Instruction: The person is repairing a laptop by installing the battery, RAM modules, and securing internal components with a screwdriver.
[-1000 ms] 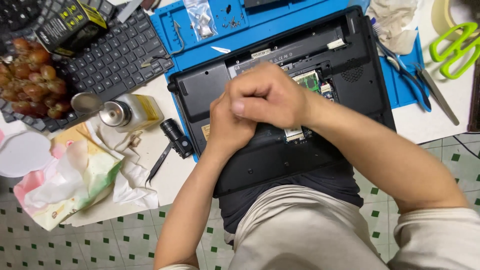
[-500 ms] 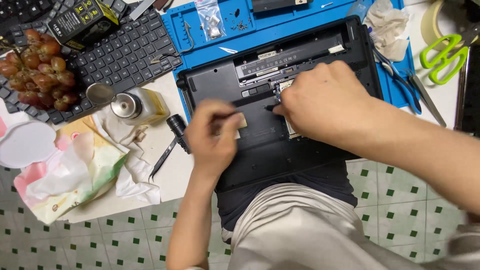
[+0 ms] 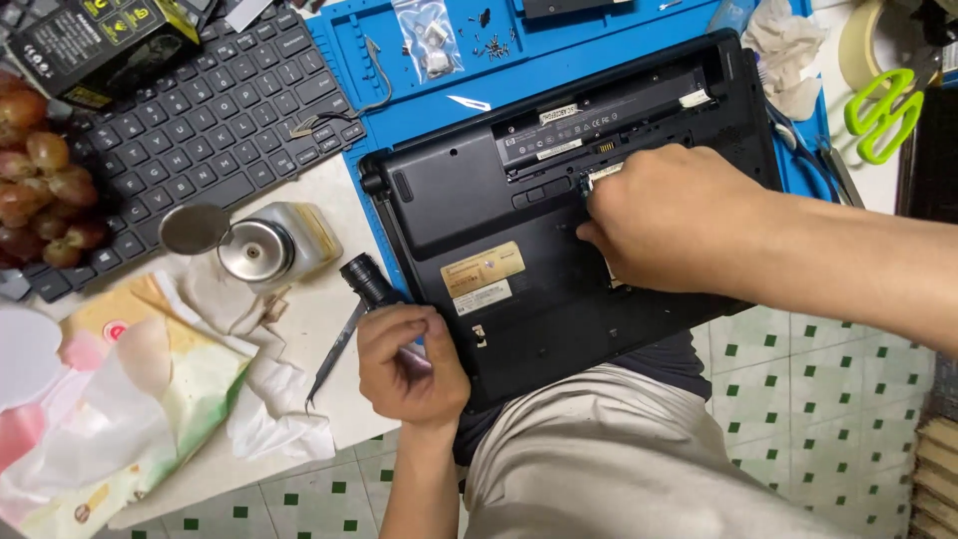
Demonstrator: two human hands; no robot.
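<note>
Laptop (image 3: 499, 250) beneath right fingers (image 3: 597, 218)

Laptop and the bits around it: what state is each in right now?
Laptop: upside down, bottom compartment uncovered.
Right hand: fingers in the open compartment.
Left hand: closed around a black-handled tool.
Metal tin: lid off.
Scissors: lying closed.

Black laptop (image 3: 519, 250) lies upside down, base up, partly on blue mat, front edge overhanging table toward the lap. Battery bay empty; small compartment open, green board showing, prob. RAM. Black screwdriver (image 3: 374, 284) w/ dark handle, by laptop's left corner, tip hidden.
</note>
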